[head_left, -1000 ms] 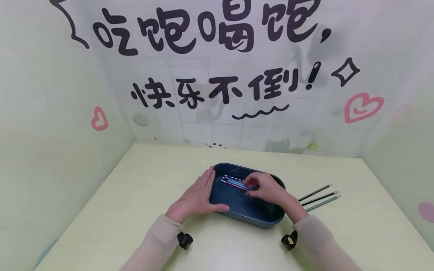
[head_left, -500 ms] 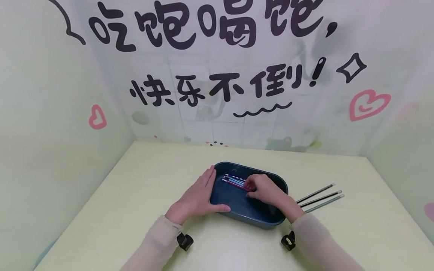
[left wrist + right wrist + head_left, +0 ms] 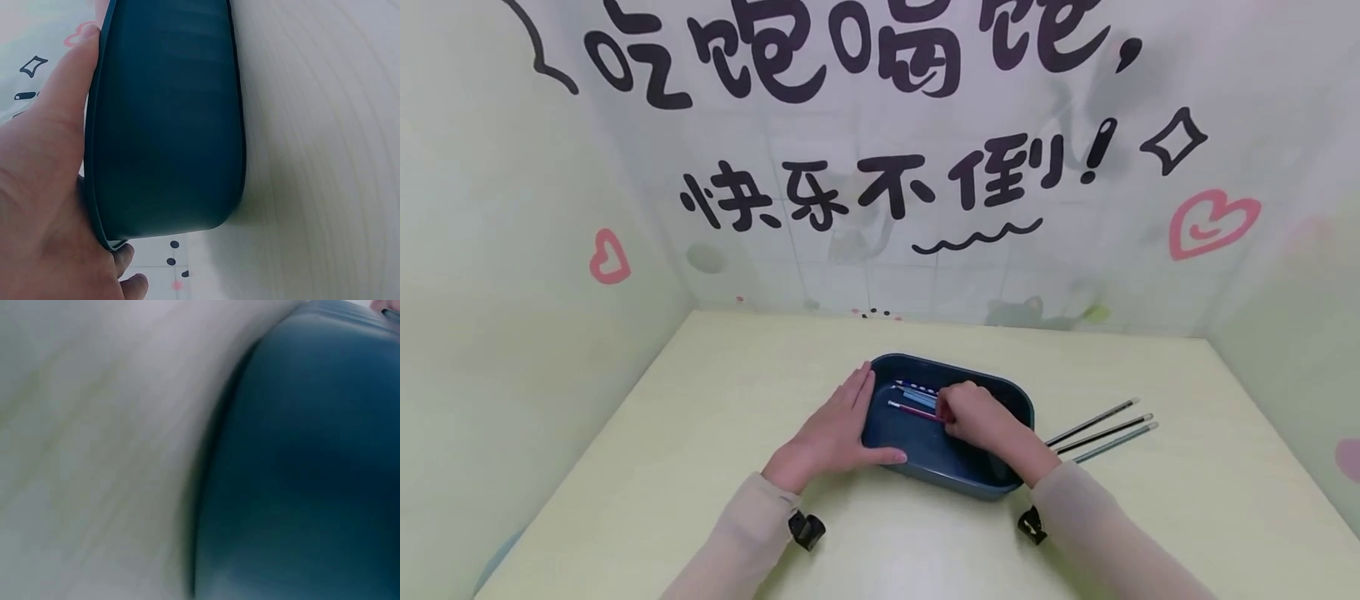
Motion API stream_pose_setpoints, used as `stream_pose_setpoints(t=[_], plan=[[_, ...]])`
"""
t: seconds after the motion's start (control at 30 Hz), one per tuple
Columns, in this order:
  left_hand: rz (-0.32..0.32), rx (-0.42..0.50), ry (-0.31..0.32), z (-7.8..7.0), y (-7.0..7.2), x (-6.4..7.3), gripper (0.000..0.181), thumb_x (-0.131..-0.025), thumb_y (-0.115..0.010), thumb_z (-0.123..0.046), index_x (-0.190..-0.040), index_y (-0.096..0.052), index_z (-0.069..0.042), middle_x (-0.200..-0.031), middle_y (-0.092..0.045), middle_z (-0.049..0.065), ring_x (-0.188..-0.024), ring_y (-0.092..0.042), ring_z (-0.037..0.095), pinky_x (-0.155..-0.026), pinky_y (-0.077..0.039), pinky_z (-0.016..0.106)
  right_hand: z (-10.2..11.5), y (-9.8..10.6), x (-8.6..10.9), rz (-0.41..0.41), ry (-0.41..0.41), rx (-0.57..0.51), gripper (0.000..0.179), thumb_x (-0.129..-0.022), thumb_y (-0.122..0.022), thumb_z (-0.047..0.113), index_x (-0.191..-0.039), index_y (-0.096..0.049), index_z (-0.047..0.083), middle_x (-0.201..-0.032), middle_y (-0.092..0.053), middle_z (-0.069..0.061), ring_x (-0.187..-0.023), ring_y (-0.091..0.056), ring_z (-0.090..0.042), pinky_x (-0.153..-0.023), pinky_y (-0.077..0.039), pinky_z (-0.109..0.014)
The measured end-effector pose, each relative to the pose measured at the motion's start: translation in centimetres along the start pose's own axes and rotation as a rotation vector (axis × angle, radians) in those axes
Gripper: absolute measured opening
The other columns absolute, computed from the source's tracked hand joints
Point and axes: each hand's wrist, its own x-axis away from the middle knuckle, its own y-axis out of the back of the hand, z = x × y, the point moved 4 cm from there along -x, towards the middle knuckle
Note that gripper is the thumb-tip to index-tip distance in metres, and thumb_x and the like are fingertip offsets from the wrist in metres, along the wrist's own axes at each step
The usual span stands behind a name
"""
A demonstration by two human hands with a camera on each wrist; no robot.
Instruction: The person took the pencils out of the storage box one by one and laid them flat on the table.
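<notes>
A dark blue oval-ended tray (image 3: 951, 483) stands on the table. My left hand (image 3: 838, 433) lies against its left end, fingers straight along the outside and thumb along the front rim; the left wrist view shows this hand (image 3: 44, 187) at the rim, beside the tray's outer wall (image 3: 169, 125). Inside the tray, my right hand (image 3: 983, 417) pinches a dark red pencil (image 3: 917, 412). Light blue pencils (image 3: 916, 397) and a blue-and-white pencil (image 3: 912, 386) lie behind it, partly hidden by that hand. Tray wall (image 3: 312, 456) fills much of the right wrist view.
To the tray's right, three pencils (image 3: 1105, 432) lie side by side on the table (image 3: 760, 358), their near ends hidden by my right arm. A printed back wall (image 3: 737, 275) and pale side walls close in the table.
My right hand's fingers have curled in on the dark red pencil, which now lies a little apart from the blue ones, nearer the front. My left hand keeps its place on the tray.
</notes>
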Motion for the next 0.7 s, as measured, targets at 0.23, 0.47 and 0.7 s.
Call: stream_pose_setpoints(t=[0.23, 0.47, 0.7], plan=[[-0.004, -0.008, -0.003, 0.2, -0.4, -0.2, 0.127, -0.076, -0.068, -0.075, -0.16, -0.006, -0.002, -0.17, 0.0, 0.011, -0.157, -0.009, 0.028, -0.127, -0.021, 0.044, 0.8, -0.5, 0.1, 0.019, 0.057, 0.12, 0.009, -0.083, -0.074, 0.004, -0.085, -0.066, 0.007, -0.075, -0.062, -0.003, -0.062, -0.051, -0.014, -0.06, -0.049, -0.027], [0.011, 0.002, 0.001, 0.2, -0.5, -0.3, 0.127, -0.076, -0.067, -0.075, -0.16, -0.005, -0.002, -0.17, 0.001, 0.011, -0.157, -0.008, 0.029, -0.126, -0.022, 0.044, 0.7, -0.3, 0.5, 0.024, 0.073, 0.037, 0.012, -0.08, -0.074, 0.005, -0.084, -0.063, 0.01, -0.072, -0.057, 0.001, -0.062, -0.05, -0.012, -0.058, -0.043, -0.024], [0.009, 0.002, 0.006, 0.2, -0.1, -0.3, 0.127, -0.077, -0.068, -0.074, -0.16, -0.006, -0.002, -0.17, 0.0, 0.012, -0.157, -0.008, 0.03, -0.126, -0.022, 0.045, 0.3, 0.9, 0.7, 0.002, 0.086, -0.141, 0.014, -0.078, -0.074, 0.005, -0.084, -0.062, 0.01, -0.072, -0.058, 0.002, -0.064, -0.051, -0.011, -0.058, -0.044, -0.022]])
